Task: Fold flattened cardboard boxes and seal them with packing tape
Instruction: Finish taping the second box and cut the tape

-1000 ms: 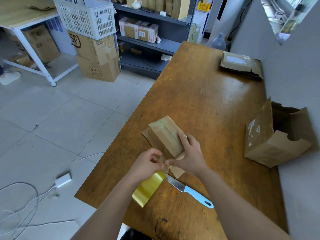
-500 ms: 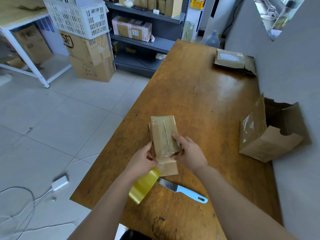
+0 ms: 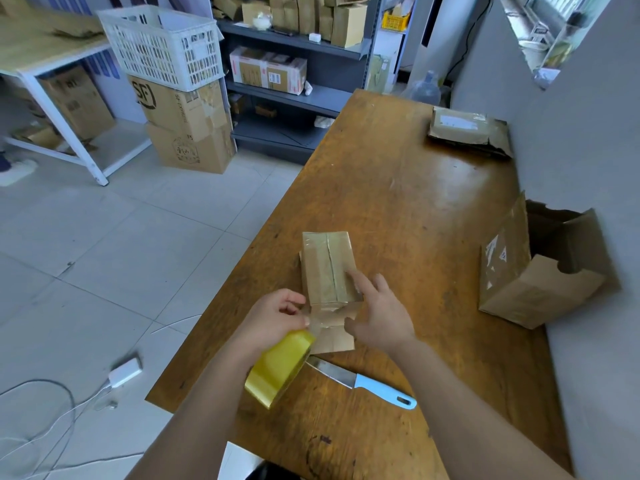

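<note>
Your left hand (image 3: 273,318) pinches tape off the yellow roll (image 3: 278,368); your right hand (image 3: 379,315), fingers spread, presses the small box (image 3: 327,268) on the table (image 3: 398,188)

Right hand (image 3: 379,315) now opened off box (image 3: 327,268)

You're working with both arms bare all the way up from the bottom edge of the view; no sleeve is showing on either forearm. Your left hand (image 3: 273,317) is wearing no glove, and no ring or watch is showing on it or at its wrist. Your right hand (image 3: 381,315) is going bare too, its fingers (image 3: 360,284) uncovered, wrist plain, nothing strapped or marked there.
</note>
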Available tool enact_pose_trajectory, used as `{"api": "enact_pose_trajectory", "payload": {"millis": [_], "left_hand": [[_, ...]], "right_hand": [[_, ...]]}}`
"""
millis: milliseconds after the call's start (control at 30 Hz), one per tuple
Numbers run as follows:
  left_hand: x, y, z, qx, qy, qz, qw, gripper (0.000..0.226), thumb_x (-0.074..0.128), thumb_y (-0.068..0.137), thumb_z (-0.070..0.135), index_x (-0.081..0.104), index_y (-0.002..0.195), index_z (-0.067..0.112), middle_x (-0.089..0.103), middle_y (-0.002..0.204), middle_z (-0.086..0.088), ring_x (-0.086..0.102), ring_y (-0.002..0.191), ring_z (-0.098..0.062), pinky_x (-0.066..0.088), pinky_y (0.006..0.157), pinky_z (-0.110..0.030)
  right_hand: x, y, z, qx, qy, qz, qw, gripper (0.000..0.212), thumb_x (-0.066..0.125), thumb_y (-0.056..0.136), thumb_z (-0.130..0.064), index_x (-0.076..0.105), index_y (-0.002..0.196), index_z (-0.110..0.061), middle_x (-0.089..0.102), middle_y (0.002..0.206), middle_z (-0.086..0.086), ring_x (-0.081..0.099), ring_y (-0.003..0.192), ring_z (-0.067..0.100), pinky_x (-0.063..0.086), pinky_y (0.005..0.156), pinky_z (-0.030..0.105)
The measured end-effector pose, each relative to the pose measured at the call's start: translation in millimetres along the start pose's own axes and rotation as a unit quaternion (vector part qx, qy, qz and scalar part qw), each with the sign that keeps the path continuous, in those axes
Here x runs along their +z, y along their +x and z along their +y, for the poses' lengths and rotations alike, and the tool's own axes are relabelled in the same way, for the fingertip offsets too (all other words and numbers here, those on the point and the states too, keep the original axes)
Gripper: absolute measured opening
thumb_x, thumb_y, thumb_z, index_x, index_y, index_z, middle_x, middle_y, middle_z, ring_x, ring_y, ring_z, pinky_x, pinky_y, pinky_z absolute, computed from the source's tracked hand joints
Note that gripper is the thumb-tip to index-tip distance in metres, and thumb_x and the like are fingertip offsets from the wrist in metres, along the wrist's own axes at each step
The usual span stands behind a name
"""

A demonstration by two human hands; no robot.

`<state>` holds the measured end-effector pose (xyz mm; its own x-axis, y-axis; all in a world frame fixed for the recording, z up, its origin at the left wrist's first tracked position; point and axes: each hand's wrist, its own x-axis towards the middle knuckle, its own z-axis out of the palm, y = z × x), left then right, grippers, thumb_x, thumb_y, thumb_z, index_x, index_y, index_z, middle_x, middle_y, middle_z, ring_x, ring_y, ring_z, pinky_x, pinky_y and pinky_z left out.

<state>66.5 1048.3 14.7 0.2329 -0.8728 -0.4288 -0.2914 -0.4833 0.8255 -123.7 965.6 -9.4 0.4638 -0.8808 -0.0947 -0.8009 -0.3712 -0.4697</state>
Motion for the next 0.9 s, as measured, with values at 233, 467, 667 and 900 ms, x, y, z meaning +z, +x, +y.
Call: {"api": "enact_pose_trajectory", "payload": {"millis": [233, 467, 667, 900], "left_hand": [[-11, -12, 28, 0.096, -0.141, 0.079, 0.982, 0.021, 0.072, 0.083, 0.007, 0.07, 0.09, 0.027, 0.067, 0.086, 0.005, 0.062, 0.084, -0.013, 0.048, 0.08, -0.03], [-6, -18, 48, 0.156, -0.238, 0.229, 0.931, 0.024, 0.067, 0.088, 0.01, 0.072, 0.086, 0.033, 0.072, 0.093, 0.011, 0.066, 0.095, -0.011, 0.053, 0.085, -0.029], [-14, -23, 51, 0.197, -0.18, 0.273, 0.925, 0.019, 0.07, 0.086, 0.016, 0.071, 0.092, 0.034, 0.07, 0.084, 0.02, 0.068, 0.085, -0.015, 0.055, 0.069, -0.038], [-42, -20, 67, 0.128, -0.137, 0.199, 0.962, 0.03, 0.075, 0.083, 0.017, 0.07, 0.112, 0.015, 0.067, 0.091, 0.003, 0.058, 0.067, -0.007, 0.043, 0.053, -0.013]], "right_hand": [[-23, -11, -45, -0.053, 0.248, 0.096, 0.962, 0.041, 0.053, 0.081, -0.058, 0.059, 0.064, -0.021, 0.051, 0.057, -0.008, 0.044, 0.054, 0.01, 0.038, 0.054, 0.036], [-50, -22, -76, -0.075, 0.397, -0.107, 0.909, 0.022, 0.082, 0.076, -0.026, 0.073, 0.077, -0.006, 0.067, 0.066, -0.007, 0.058, 0.06, 0.001, 0.044, 0.06, 0.016], [-59, -19, -85, -0.041, 0.435, -0.121, 0.891, 0.008, 0.07, 0.087, -0.005, 0.062, 0.086, -0.006, 0.062, 0.061, -0.011, 0.056, 0.054, 0.0, 0.044, 0.055, 0.015], [-70, -14, -91, -0.032, 0.405, -0.056, 0.912, 0.017, 0.064, 0.078, -0.018, 0.057, 0.086, -0.005, 0.058, 0.081, 0.011, 0.058, 0.069, 0.024, 0.053, 0.062, 0.04]]}}
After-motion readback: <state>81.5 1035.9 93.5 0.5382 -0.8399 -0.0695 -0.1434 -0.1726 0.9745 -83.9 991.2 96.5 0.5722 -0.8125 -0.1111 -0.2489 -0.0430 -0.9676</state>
